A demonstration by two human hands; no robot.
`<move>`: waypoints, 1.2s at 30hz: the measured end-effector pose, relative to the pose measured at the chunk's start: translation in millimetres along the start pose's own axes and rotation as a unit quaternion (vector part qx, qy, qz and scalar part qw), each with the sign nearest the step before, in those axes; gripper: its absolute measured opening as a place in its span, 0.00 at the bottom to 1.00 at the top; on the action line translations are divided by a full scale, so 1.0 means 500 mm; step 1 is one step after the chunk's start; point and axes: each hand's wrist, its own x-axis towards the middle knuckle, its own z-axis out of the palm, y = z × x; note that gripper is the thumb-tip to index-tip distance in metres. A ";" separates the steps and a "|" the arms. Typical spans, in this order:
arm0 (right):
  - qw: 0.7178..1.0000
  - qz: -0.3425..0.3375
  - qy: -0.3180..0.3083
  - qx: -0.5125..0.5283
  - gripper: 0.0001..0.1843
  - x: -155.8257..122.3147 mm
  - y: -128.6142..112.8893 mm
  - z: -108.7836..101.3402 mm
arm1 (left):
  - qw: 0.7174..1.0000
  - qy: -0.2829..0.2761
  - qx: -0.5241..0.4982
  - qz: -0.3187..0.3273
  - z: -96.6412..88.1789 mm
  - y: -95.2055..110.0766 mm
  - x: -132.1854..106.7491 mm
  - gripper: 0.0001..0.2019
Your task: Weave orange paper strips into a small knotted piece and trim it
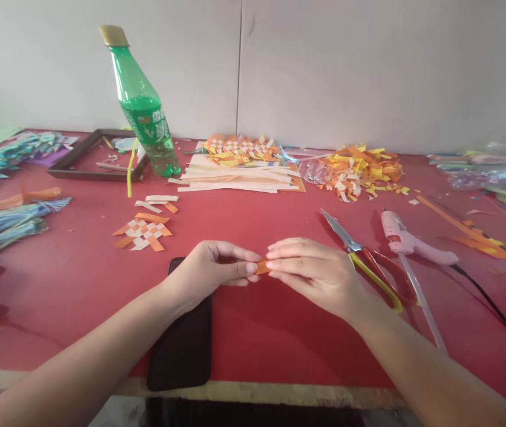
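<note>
Between my two hands is a small orange paper strip (262,268), mostly covered by the fingers. My left hand (211,270) pinches its left end between thumb and fingertips, just above a black phone (182,347) lying on the table. On the other end, the fingertips of my right hand (313,267) are closed. To the left lies a woven orange-and-white paper piece (144,233), with loose white strips (162,198) and short orange ones beside it. Scissors (368,261) with yellow and red handles rest right of my right hand.
A pink glue gun (413,240) with its cord lies at the right. Green bottle (144,112) and dark frame (70,173) stand at the back left. White strips (235,177) and a heap of orange and yellow scraps (364,169) lie along the back, near the wall.
</note>
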 end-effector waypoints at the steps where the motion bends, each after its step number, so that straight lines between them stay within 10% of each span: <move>1: 1.000 0.000 0.001 0.003 0.09 -0.001 -0.001 0.000 | 1.000 0.002 0.002 0.004 0.000 -0.001 -0.001 0.12; 36: 1.000 -0.025 -0.005 -0.008 0.09 -0.003 -0.013 -0.004 | 0.998 -0.018 -0.014 0.059 0.017 -0.004 -0.019 0.11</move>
